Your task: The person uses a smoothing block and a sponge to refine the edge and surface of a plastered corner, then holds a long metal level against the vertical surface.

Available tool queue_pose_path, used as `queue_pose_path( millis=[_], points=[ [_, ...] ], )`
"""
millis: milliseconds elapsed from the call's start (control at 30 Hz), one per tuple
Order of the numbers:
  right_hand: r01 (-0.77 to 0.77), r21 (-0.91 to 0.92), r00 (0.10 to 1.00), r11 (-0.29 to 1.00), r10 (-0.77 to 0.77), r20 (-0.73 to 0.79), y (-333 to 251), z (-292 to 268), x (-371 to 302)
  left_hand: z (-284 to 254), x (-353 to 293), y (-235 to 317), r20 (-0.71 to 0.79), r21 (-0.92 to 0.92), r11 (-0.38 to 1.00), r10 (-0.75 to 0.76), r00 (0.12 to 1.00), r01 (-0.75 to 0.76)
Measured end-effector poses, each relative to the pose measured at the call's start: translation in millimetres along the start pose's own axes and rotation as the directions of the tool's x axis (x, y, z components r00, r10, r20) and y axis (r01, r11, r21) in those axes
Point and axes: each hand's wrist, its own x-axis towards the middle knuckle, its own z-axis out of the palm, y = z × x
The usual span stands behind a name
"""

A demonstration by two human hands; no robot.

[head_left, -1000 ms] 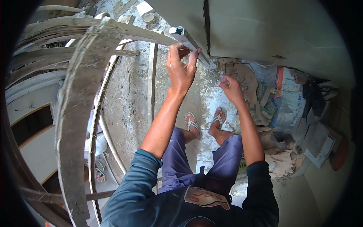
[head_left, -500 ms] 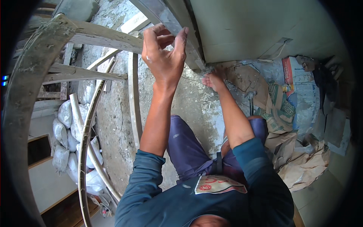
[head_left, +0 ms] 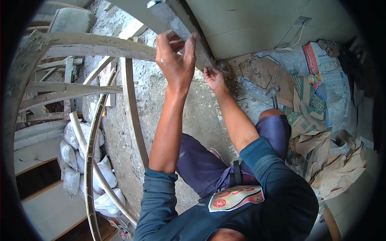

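Note:
A long, pale rectangular bar (head_left: pixel 183 28), smeared with white, slants along the wall panel's edge. My left hand (head_left: pixel 176 60) is closed on the bar's near side, thumb on the right and fingers curled over from the left. Lower down, at the bar's bottom end, is my right hand (head_left: pixel 216 80), palm turned up. Its fingertips are drawn together against the bar's foot, and anything pinched in them is too small to make out. Just behind my left hand ends a curved wooden beam (head_left: pixel 100 45).
Wooden framing with an upright post (head_left: pixel 132 104) stands left, by filled plastic bags (head_left: pixel 74 158) and a pale pole (head_left: pixel 102 178). On the right lie a hammer (head_left: pixel 273 94), a bent metal rod (head_left: pixel 257 60) on cardboard, and crumpled paper sacks (head_left: pixel 321 160). A pale wall (head_left: pixel 249 28) rises ahead.
My right hand has moved left to the bar's foot, its spread fingers now curling in. My left hand keeps its hold on the bar. The view has shifted slightly.

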Motion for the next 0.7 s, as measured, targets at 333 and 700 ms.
queue_pose_path(
  millis=[333, 700],
  points=[
    [0.073, 0.065, 0.997, 0.995, -0.072, -0.007, 18.1, 1.8, 21.4, -2.5, 1.7, -6.1, 0.08, 0.077, 0.993, -0.1, 0.992, 0.094],
    [0.097, -0.025, 0.995, 0.995, -0.097, -0.015, 19.3, -6.0, 28.4, 8.8, 5.3, -11.3, 0.065, 0.105, 0.991, -0.09, 0.994, 0.083]
  ],
)
